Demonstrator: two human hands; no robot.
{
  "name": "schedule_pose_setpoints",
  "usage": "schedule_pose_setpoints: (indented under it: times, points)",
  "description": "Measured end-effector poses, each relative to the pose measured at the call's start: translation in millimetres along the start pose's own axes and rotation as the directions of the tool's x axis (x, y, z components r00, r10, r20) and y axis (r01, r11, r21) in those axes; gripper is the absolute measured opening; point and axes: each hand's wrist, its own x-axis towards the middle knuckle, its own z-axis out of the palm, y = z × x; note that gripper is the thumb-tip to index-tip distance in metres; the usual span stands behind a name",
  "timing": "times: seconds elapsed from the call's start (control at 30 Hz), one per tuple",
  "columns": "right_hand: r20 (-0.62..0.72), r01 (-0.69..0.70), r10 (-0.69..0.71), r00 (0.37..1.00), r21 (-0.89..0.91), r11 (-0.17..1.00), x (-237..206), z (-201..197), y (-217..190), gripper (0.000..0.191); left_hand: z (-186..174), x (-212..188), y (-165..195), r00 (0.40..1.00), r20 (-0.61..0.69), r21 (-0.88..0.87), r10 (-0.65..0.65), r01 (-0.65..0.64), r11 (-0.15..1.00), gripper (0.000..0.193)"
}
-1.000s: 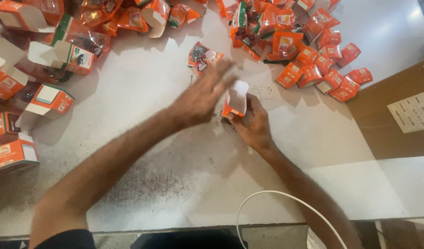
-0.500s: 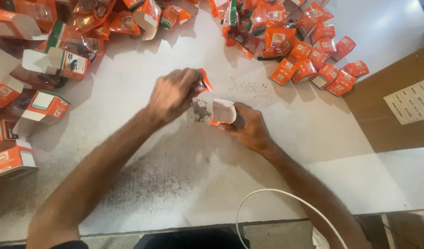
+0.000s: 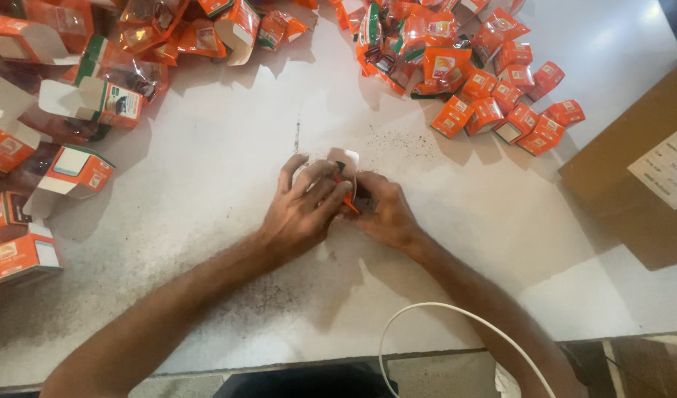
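Observation:
Both my hands meet at the middle of the white table (image 3: pixel 206 169). My left hand (image 3: pixel 302 210) and my right hand (image 3: pixel 383 210) close together around a small orange and white carton (image 3: pixel 344 163), whose white flap shows above the fingers. Most of the carton is hidden under my fingers. A sliver of orange shows between the two hands.
Open orange and white cartons (image 3: pixel 73 169) and clear packets lie heaped at the left and top left. A pile of small closed orange boxes (image 3: pixel 500 96) sits at the top right. A brown cardboard box (image 3: pixel 640 162) stands at the right. A white cable (image 3: pixel 442 324) loops by the front edge.
My left hand drew back from the far pile with a small packet and joined my right hand. Both hands now cover the small carton nearer to me.

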Motion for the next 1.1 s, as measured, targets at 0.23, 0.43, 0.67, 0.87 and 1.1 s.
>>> schedule_pose_setpoints:
  times: [0.23, 0.43, 0.67, 0.87, 1.1]
  points:
    - [0.0, 0.237, -0.24, 0.971, -0.133, 0.962, 0, 1, -13, 0.04, 14, 9, 13, 0.831, -0.007, -0.438, -0.557, 0.498, 0.748, 0.032]
    - [-0.036, 0.191, -0.205, 0.978, -0.235, 0.953, -2, 5, -24, 0.048, 20, 5, -14, 0.636, 0.383, -0.43, -0.67, 0.765, 0.48, 0.036]
    - [-0.14, 0.236, -0.26, 0.955, -0.165, 0.958, -5, 11, -34, 0.048, 21, 8, -16, 0.637, 0.382, -0.588, -0.669, 0.726, 0.356, 0.027]
    - [-0.039, 0.376, -0.427, 0.903, -0.408, 0.832, 1, 10, -29, 0.044, -9, 14, -42, 0.388, 0.819, -0.548, -0.422, 0.745, -0.379, 0.024]
    - [-0.064, 0.364, -0.409, 0.91, -0.35, 0.863, 6, 12, -18, 0.039, 21, 4, -58, 0.469, 0.741, -0.571, -0.481, 0.817, -0.083, 0.021]
